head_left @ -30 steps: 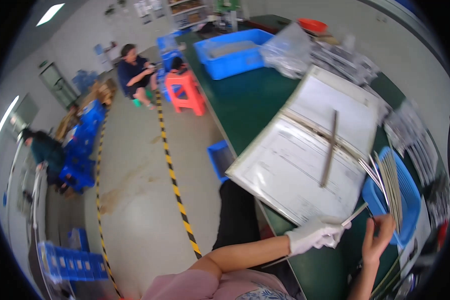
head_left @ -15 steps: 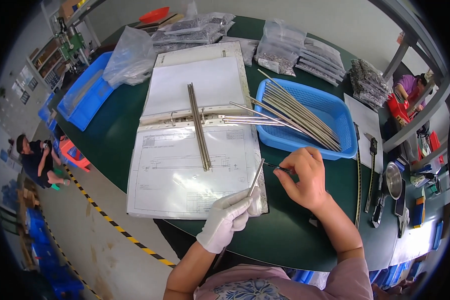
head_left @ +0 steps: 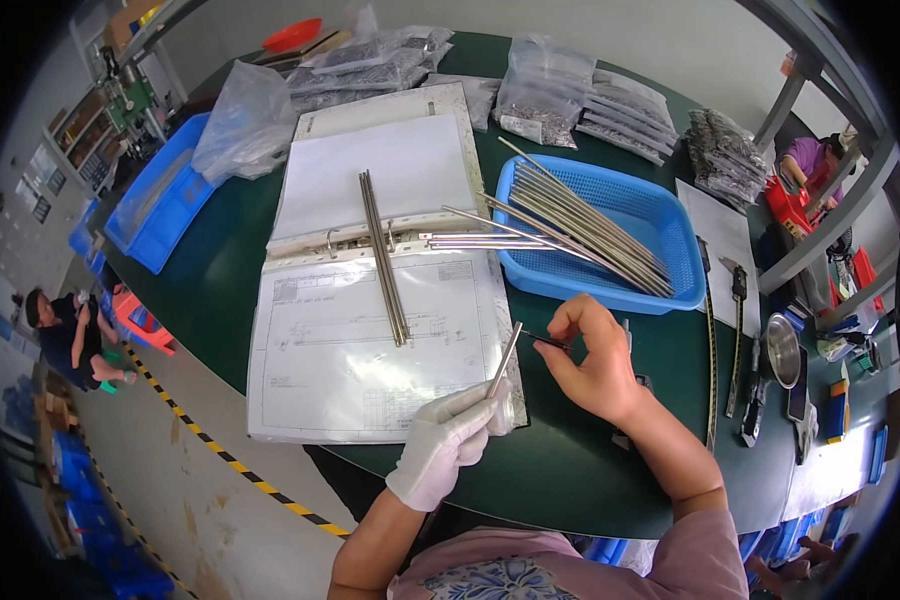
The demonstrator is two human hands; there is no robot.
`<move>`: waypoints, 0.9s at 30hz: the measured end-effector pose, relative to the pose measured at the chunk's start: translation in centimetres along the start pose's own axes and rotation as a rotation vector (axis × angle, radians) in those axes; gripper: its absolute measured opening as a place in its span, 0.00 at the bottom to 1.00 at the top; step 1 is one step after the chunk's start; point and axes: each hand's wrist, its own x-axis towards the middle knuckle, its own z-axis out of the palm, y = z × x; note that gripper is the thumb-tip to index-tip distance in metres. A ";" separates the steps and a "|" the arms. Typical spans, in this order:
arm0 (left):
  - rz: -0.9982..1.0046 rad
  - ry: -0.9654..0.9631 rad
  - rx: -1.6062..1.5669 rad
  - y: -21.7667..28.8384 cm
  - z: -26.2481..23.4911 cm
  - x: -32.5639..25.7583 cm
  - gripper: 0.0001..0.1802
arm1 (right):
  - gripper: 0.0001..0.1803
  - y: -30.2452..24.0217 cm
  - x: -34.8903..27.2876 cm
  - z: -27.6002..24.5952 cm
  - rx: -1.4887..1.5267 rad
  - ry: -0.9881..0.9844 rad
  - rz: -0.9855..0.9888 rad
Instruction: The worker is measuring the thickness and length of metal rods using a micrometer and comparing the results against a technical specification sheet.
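Gloved left hand (head_left: pixel 442 445) gripping metal rod (head_left: pixel 505 360), bare right hand (head_left: pixel 595 362) pinching thin dark tool (head_left: pixel 549 341) at rod's far end.

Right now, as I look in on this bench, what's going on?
A person sits or stands at a green table, working with both hands. The gloved left hand holds a thin metal rod, tilted upward. The bare right hand pinches a small dark tool by the rod's upper end; whether they touch is unclear. Loose rods lie across an open binder, and more rods rest in a blue basket, some jutting past its left edge.
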 end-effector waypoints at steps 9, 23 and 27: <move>-0.003 0.009 0.029 -0.1 0.0 -0.1 0.16 | 0.11 0.3 -0.5 0.7 0.319 -0.075 0.169; -0.003 0.003 0.032 0.0 0.2 -0.2 0.15 | 0.07 0.3 -0.2 -0.2 0.539 -0.242 0.298; -0.022 0.006 0.040 0.0 0.2 -0.2 0.16 | 0.08 -0.3 -0.1 -0.2 0.542 -0.227 0.378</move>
